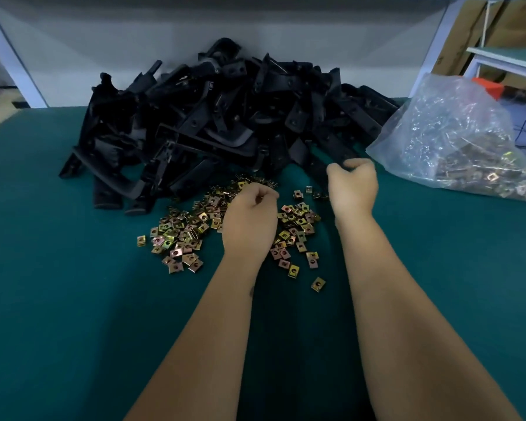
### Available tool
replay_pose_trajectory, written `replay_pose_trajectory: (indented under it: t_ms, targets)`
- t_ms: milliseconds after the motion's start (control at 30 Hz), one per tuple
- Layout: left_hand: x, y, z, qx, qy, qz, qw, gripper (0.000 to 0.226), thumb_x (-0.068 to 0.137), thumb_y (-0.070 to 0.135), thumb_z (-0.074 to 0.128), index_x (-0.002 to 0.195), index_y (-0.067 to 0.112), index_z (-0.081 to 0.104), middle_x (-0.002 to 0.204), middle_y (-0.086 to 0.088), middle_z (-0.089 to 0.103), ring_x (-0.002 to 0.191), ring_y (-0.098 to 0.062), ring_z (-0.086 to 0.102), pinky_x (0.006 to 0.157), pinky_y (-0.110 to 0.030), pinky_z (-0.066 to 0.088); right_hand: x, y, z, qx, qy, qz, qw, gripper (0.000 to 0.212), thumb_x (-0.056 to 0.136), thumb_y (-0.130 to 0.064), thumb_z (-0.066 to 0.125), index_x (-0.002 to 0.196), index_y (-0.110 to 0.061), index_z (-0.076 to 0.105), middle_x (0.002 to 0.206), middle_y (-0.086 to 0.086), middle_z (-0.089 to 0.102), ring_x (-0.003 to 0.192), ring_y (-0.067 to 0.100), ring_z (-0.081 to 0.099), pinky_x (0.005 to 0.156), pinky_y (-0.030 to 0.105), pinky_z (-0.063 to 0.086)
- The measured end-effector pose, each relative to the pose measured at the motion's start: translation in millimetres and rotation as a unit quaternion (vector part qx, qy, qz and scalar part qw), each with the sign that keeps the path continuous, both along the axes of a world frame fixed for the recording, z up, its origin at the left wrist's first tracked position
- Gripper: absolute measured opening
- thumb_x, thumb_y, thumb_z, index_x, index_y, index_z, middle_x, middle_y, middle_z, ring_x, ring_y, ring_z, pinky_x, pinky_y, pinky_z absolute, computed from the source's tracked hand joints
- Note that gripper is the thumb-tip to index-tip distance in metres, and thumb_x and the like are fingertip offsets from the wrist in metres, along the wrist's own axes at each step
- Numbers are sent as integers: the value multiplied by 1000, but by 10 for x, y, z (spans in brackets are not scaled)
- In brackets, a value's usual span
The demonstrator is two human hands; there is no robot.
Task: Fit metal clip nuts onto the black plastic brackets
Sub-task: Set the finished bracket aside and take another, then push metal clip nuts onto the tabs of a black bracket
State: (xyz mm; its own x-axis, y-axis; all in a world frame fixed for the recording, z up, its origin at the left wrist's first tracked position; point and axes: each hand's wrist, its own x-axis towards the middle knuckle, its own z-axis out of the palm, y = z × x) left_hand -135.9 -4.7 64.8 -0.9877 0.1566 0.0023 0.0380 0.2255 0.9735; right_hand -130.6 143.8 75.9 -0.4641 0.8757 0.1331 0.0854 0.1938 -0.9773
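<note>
Clip nuts [182, 235], small square brass-coloured pieces each with a round hole, lie scattered flat on the green table mat [58, 299] just below the centre of the view, in one loose patch that the left forearm splits into two groups. A single clip nut [318, 284] sits a little apart at the 5 o'clock edge of the patch.

The left hand [249, 220] hovers over the middle of the patch, knuckles up, fingers curled in with the tips bunched at the top of the scatter; whether they pinch a nut I cannot tell, since the fingertips are hidden under the hand.

The right hand [353, 186], at 2 o'clock from the left one, has its fingers curled toward the thumb at the near edge of the black plastic brackets [219, 117]. It seems to touch a bracket there, but the blur hides whether it holds one.

The brackets form one large tangled heap at 12 o'clock from the nuts, its near edge touching the top of the scatter.

At 2 o'clock, well right of the heap, a clear plastic bag [456, 141] filled with more metal clips slumps on the mat.
</note>
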Motion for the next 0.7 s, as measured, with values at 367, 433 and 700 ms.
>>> replay_pose_trajectory:
  t_ms: [367, 433, 700]
  targets:
    - [-38, -35, 28, 106, -29, -18, 994, 28, 98, 10, 47, 83, 21, 68, 66, 9, 61, 56, -3, 57, 59, -24, 53, 327, -151, -29, 143, 154, -71, 975, 26, 97, -15, 51, 123, -12, 51, 76, -17, 48, 70, -9, 50, 67, 6, 37]
    - [-30, -77, 81, 177, -42, -9, 983, 27, 100, 8, 45, 87, 18, 67, 70, 5, 62, 61, -8, 59, 55, -23, 53, 285, -209, -24, 115, 152, -28, 981, 21, 98, -13, 53, 119, -13, 56, 83, -18, 57, 77, -8, 55, 72, 8, 39]
    - [-121, -370, 174, 363, -20, -29, 931, 26, 103, 50, 37, 126, 43, 48, 131, 1, 59, 116, -18, 63, 82, -40, 59, 274, -256, -36, 176, 89, 17, 980, 22, 103, -12, 43, 110, -18, 63, 103, -7, 55, 102, 12, 47, 79, 6, 33]
